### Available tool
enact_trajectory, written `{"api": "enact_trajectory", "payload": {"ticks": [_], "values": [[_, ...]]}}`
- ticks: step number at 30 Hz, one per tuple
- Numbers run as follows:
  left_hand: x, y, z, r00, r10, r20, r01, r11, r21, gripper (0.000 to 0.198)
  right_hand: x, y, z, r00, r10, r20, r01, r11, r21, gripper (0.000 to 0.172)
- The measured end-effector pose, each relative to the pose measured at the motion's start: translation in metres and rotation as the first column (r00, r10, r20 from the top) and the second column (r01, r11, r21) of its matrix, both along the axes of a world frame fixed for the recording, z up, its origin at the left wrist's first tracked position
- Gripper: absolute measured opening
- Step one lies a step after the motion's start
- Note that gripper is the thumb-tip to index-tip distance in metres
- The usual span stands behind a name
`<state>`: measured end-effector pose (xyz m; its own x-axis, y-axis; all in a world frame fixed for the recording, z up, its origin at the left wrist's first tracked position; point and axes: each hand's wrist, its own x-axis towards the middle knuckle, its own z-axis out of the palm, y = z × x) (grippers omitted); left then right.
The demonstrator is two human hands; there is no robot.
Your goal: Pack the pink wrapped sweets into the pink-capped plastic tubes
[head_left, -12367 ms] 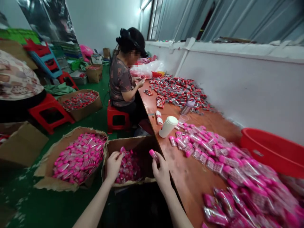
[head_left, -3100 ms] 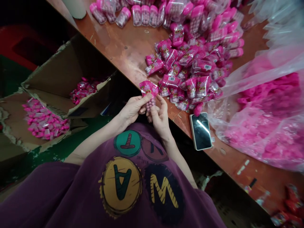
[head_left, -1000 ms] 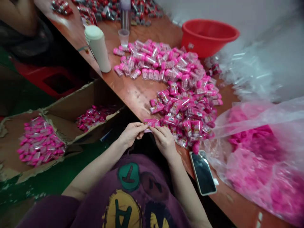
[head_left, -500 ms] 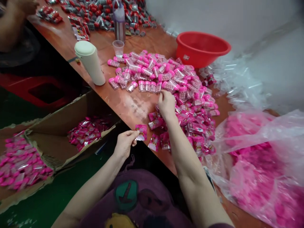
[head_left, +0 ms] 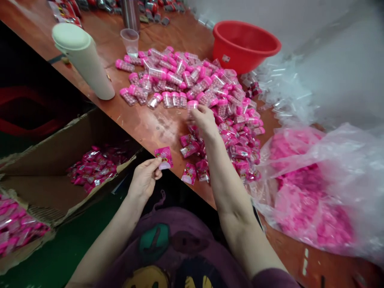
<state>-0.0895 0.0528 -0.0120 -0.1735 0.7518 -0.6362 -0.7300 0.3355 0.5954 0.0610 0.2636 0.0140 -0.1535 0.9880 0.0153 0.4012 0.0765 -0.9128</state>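
Note:
Between the thumb and fingers of my left hand (head_left: 145, 177) is a flat pink printed sleeve (head_left: 165, 157), held just over the table edge. My right hand (head_left: 205, 120) pinches a small clear bottle (head_left: 192, 105) with a pink cap, slightly blurred, at the near side of the pile. That pile (head_left: 177, 76) is made of similar pink-capped bottles filled with small pale pink balls. Three of them (head_left: 175, 99) stand in a row to the left of my right hand. Pink printed packets (head_left: 189, 173) lie close to my right forearm, which hides part of them.
A pale tumbler (head_left: 90, 68), a plastic cup (head_left: 130, 42) and a red basin (head_left: 246, 46) stand on the table (head_left: 144, 124). Clear bottles (head_left: 285, 88) are heaped along the wall. A plastic bag (head_left: 315, 216) of pink pieces lies right. Cardboard boxes (head_left: 39, 160) hold packets below.
My right hand has drawn one pink-capped bottle away from the row. My left hand still holds the printed sleeve, now turned at a slant. The view has shifted, moving things left and up.

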Motion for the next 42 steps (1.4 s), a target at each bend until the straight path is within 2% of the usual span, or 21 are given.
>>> {"api": "enact_trajectory", "payload": {"ticks": [2,4,6,8,11,13,15,21,24,31,38,42], "values": [[0.002,0.002,0.004,0.999,0.024,0.041,-0.025,0.999,0.024,0.038,0.009,-0.049,0.007,0.946,-0.001,-0.325,-0.083,0.966,-0.244,0.012],[0.006,0.002,0.006,0.996,0.031,0.082,-0.035,0.998,0.049,0.036,0.015,-0.102,0.007,0.873,-0.044,-0.486,-0.161,0.914,-0.372,0.016],[0.015,-0.003,0.007,0.994,0.017,0.106,-0.024,0.997,0.069,0.037,0.019,-0.151,0.004,0.823,-0.124,-0.555,-0.159,0.886,-0.434,0.024],[0.027,-0.014,0.009,0.995,-0.017,0.103,0.008,0.996,0.089,0.037,0.026,-0.19,-0.003,0.802,-0.164,-0.575,-0.131,0.89,-0.437,0.023],[0.049,-0.033,0.008,0.986,-0.158,0.049,0.152,0.982,0.114,0.035,0.038,-0.227,-0.013,0.815,-0.213,-0.538,-0.085,0.876,-0.475,0.029],[0.063,-0.042,0.004,0.978,-0.207,0.002,0.204,0.968,0.143,0.035,0.048,-0.237,-0.02,0.848,-0.216,-0.485,-0.043,0.882,-0.469,0.028],[0.07,-0.047,-0.001,0.97,-0.239,-0.047,0.244,0.953,0.178,0.033,0.055,-0.242,-0.024,0.847,-0.245,-0.471,-0.002,0.886,-0.464,0.03],[0.065,-0.056,-0.006,0.915,-0.343,-0.213,0.385,0.9,0.205,0.033,0.064,-0.254,-0.023,0.86,-0.279,-0.427,0.074,0.896,-0.437,0.035],[0.064,-0.06,-0.008,0.912,-0.35,-0.215,0.388,0.905,0.174,0.038,0.065,-0.259,-0.028,0.843,-0.3,-0.447,0.082,0.892,-0.444,0.041],[0.074,-0.067,-0.004,0.923,-0.286,-0.257,0.334,0.928,0.167,0.041,0.063,-0.267,-0.039,0.814,-0.345,-0.468,0.148,0.901,-0.408,0.049],[0.079,-0.07,-0.002,0.93,-0.313,-0.191,0.336,0.936,0.104,0.045,0.059,-0.275,-0.037,0.809,-0.327,-0.489,0.122,0.907,-0.404,0.049],[0.078,-0.071,0.005,0.925,-0.352,-0.145,0.366,0.926,0.089,0.043,0.058,-0.277,-0.033,0.82,-0.308,-0.483,0.122,0.918,-0.378,0.05]]}}
